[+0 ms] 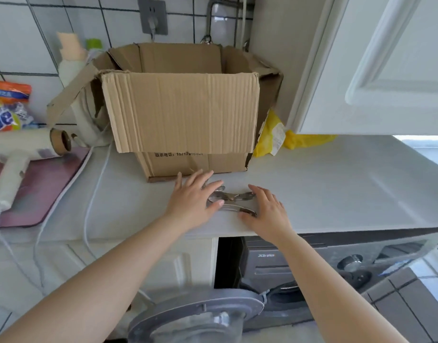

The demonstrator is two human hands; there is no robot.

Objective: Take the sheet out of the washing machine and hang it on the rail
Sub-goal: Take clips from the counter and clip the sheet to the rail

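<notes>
Several metal clips (pixel 234 196) lie on the white countertop (pixel 336 189) in front of a cardboard box. My left hand (pixel 193 199) rests flat with its straight fingers over the clips' left ends. My right hand (pixel 265 210) lies flat with its fingers touching their right ends. Below the counter stands the dark grey washing machine (pixel 312 263). Its round door (pixel 200 315) is swung open at the bottom of the view. No sheet or rail is in sight.
An open cardboard box (pixel 180 112) stands at the back of the counter, with a yellow bag (pixel 269 134) to its right. A hair dryer (pixel 17 154) lies on a pink mat (pixel 39 189) at left, near a detergent bag (pixel 7 107). A white cabinet door (pixel 376 63) hangs overhead at right.
</notes>
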